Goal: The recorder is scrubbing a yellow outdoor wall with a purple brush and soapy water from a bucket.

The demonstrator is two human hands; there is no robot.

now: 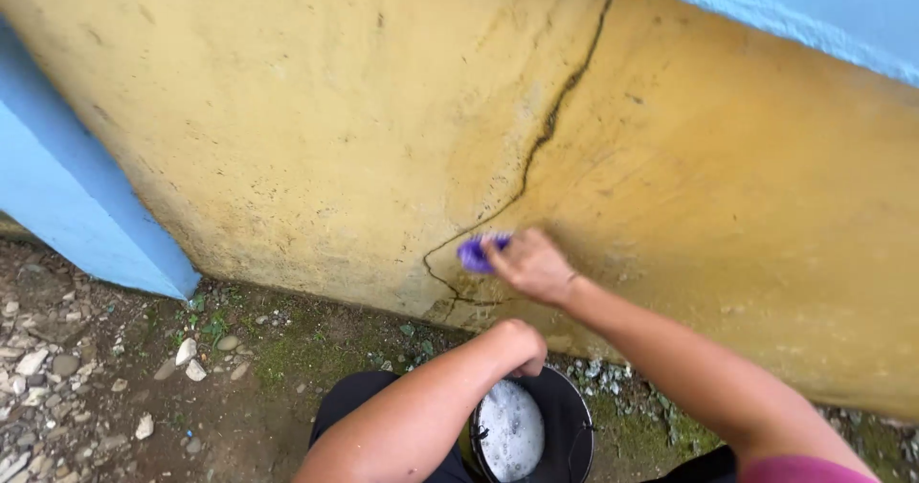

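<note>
A small purple scrubber (476, 252) presses against the yellow wall (316, 129) beside a dark crack (536, 148), gripped by the right hand (529, 267), arm outstretched. The left hand (518, 344) curls closed, apparently on the rim of a black bucket (567, 431) of suds.

Place: outdoors, at the foot of a building's outer wall, likely the yard side of a house.
Wall: rough yellow plaster (316, 129), stained and weathered, with a long dark crack (536, 148) running down toward the base.
Trim: light blue painted parts, one pillar (67, 215) at the left and one band (823, 9) along the top right.
Ground: bare damp soil (96, 416) with loose grey stones (187, 352), green moss (287, 354) and small weeds along the wall (no paving is visible).
Cleaning signs: a black bucket (570, 426) with foamy water stands on the ground beside the wall.
</note>
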